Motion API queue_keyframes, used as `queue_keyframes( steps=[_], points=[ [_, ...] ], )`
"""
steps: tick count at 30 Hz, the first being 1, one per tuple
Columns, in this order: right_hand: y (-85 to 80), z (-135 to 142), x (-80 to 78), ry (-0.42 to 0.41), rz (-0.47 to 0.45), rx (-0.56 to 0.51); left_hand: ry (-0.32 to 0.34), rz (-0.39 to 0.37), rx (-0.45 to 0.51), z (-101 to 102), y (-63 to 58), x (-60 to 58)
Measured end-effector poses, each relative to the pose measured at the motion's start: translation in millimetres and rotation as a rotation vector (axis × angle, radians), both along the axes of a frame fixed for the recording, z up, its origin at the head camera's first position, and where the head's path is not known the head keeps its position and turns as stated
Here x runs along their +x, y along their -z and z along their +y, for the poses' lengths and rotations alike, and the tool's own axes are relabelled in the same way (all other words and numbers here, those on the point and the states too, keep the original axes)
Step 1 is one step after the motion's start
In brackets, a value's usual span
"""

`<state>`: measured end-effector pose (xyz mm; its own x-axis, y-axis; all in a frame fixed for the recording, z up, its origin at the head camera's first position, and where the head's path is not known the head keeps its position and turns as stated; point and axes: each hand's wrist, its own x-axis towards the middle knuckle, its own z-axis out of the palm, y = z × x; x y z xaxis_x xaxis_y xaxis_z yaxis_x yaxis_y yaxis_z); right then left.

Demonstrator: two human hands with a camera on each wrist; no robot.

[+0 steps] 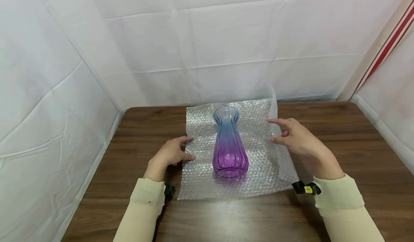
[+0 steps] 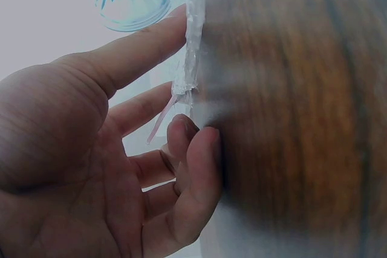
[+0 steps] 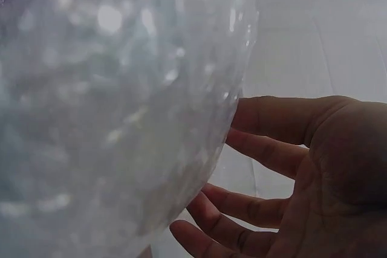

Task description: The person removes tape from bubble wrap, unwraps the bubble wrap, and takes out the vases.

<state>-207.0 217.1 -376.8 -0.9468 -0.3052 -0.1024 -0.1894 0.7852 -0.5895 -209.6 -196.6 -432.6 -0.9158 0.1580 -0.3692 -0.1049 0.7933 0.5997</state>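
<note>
A glass vase (image 1: 229, 150), blue at the flared mouth and purple at the base, lies on a sheet of bubble wrap (image 1: 200, 179). Its mouth points toward the back wall. My left hand (image 1: 172, 152) is at the sheet's left edge, thumb and forefinger spread apart. In the left wrist view the thumb tip meets the edge of the wrap (image 2: 195, 25). On the other side, my right hand (image 1: 297, 138) has its fingers extended and spread at the raised right edge. The right wrist view shows fingertips right along the wrap's edge (image 3: 181, 107).
Everything lies on a dark wooden table (image 1: 207, 222). White cloth (image 1: 210, 37) hangs behind it and along both sides. A red-striped strip (image 1: 385, 55) runs down the back right corner. Both wrists wear black camera straps, the right strap (image 1: 307, 188) with a yellow mark.
</note>
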Motion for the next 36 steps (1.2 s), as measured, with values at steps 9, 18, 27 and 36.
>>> queue_keyframes(
  steps=[9,18,27,36],
  points=[
    [1.7,8,0.8,0.009,-0.016,0.009,0.001,0.003,-0.006,1,-1.0,-0.7],
    [5.0,14,-0.5,0.01,-0.002,0.02,-0.001,-0.001,-0.007,1,0.0,-1.5],
    [7.7,22,-2.4,0.015,0.011,0.039,-0.007,-0.004,-0.004,2,-1.4,-1.3],
    [14.9,33,-3.1,0.023,0.005,0.057,-0.004,0.004,-0.009,2,-1.0,0.2]
  ],
)
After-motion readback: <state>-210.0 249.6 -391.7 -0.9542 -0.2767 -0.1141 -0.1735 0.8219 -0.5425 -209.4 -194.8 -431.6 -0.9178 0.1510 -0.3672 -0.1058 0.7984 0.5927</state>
